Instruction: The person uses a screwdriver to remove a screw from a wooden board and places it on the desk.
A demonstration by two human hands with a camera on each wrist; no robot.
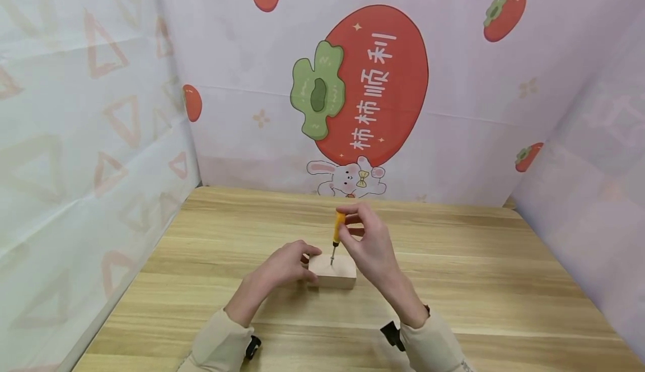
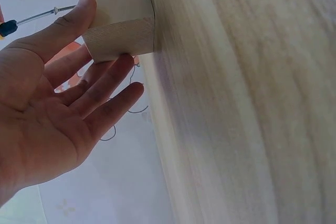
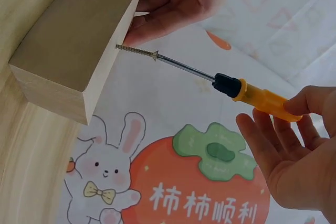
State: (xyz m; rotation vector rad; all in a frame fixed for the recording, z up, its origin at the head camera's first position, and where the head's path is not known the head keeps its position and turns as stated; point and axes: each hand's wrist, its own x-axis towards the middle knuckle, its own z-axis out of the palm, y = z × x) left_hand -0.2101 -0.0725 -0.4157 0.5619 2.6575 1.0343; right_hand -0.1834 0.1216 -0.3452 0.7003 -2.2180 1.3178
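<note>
A pale wooden block lies on the table, and my left hand grips its left end between thumb and fingers. A screw stands with its point at the block's top face, most of its thread showing. The tip of a screwdriver with a yellow handle and black collar meets the screw's head. My right hand holds the handle near its top end, thumb against one side. In the left wrist view, the thumb presses one face of the block's end while the fingers reach along the opposite side.
The wood-grain table spreads around the block. A backdrop printed with red persimmons and a rabbit rises behind it, and a white cloth wall stands at the left. Dark wrist straps sit at the sleeves.
</note>
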